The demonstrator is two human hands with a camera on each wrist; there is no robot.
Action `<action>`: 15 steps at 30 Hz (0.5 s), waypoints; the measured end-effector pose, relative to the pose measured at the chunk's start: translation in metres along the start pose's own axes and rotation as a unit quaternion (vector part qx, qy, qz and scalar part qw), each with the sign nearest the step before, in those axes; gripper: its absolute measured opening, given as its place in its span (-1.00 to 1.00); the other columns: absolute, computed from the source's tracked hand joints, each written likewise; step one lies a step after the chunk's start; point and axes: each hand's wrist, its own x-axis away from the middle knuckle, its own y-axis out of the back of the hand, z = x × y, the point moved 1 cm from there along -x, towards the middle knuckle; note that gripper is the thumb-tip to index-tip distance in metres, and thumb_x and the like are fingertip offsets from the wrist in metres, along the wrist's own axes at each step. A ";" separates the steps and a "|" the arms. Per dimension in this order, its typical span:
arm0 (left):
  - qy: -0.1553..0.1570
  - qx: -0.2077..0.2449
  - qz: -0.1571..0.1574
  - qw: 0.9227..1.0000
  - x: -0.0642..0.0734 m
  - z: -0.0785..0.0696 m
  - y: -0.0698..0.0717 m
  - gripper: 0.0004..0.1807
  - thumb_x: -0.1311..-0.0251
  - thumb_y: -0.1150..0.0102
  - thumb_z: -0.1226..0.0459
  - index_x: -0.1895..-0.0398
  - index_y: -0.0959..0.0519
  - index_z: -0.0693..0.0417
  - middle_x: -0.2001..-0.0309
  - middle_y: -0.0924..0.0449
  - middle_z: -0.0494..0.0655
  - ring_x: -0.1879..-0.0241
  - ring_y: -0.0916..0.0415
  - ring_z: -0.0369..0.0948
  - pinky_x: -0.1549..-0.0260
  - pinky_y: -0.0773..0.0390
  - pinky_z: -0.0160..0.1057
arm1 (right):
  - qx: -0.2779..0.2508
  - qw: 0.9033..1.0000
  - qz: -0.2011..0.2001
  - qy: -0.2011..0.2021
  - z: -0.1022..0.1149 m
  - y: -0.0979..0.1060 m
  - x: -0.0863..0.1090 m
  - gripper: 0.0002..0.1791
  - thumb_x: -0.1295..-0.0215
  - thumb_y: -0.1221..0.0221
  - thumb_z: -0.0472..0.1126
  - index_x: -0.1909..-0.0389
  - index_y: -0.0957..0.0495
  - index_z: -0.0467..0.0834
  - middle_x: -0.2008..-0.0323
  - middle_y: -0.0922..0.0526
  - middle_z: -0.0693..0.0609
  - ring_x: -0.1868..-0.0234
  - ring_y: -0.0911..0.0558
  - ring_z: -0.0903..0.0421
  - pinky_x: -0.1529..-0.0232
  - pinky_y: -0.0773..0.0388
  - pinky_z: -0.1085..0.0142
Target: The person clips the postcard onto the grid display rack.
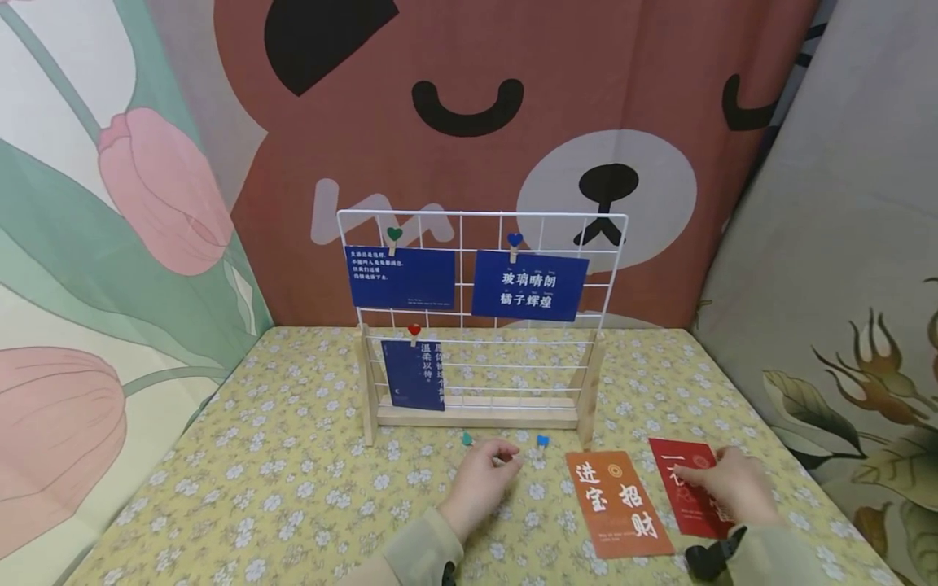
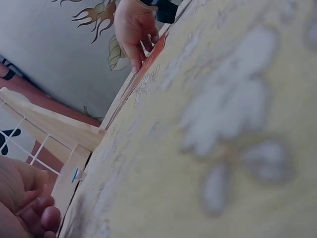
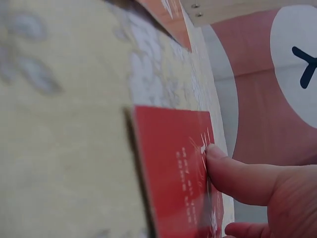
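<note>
In the head view my right hand (image 1: 740, 486) grips a red card (image 1: 689, 509) with white writing at the right of the table. The right wrist view has the thumb (image 3: 237, 173) on the card's printed face, with other fingers beyond its far edge. To the left of it lies an orange card (image 1: 619, 505). My left hand (image 1: 479, 488) rests in front of the rack, fingers loosely curled with nothing visible in them. Just past its fingers is a small green clip (image 1: 466, 439), and a blue heart clip (image 1: 542, 441) lies to its right.
A white wire grid (image 1: 462, 325) stands in a wooden base (image 1: 476, 415). Heart clips hold three blue cards (image 1: 403, 281) on it, two above and one lower left. Flowered cloth (image 1: 293, 488) covers the table; a bear-printed curtain (image 1: 352, 146) hangs behind.
</note>
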 end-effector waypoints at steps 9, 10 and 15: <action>0.002 -0.089 -0.002 0.996 -0.017 -0.019 -0.015 -0.76 -0.21 -0.23 0.18 0.06 -0.63 -0.02 0.20 -0.52 -0.19 0.24 -0.45 -0.23 0.25 -0.48 -0.12 | 0.032 0.999 0.005 0.003 0.001 0.004 -0.004 -0.03 0.02 -0.45 0.08 -0.05 -0.21 -0.61 0.23 -0.44 -0.45 0.29 -0.49 -0.20 0.46 -0.52 0.17; 0.002 -0.101 -0.004 0.995 -0.020 -0.021 -0.017 -0.77 -0.22 -0.23 0.18 0.06 -0.64 -0.04 0.20 -0.52 -0.20 0.24 -0.46 -0.23 0.25 -0.48 -0.13 | 0.032 0.999 0.006 0.006 0.000 0.004 -0.004 -0.04 0.01 -0.44 0.08 -0.04 -0.21 -0.61 0.24 -0.44 -0.45 0.30 -0.50 -0.19 0.47 -0.52 0.18; -0.008 -0.143 -0.007 0.990 -0.037 -0.025 -0.026 -0.73 -0.23 -0.24 0.16 0.03 -0.64 0.00 0.19 -0.53 -0.16 0.19 -0.48 -0.18 0.17 -0.47 -0.11 | 0.019 1.000 0.003 0.012 0.001 0.001 -0.003 -0.10 0.00 -0.45 0.04 0.01 -0.22 -0.59 0.30 -0.45 -0.41 0.37 -0.51 -0.14 0.51 -0.52 0.21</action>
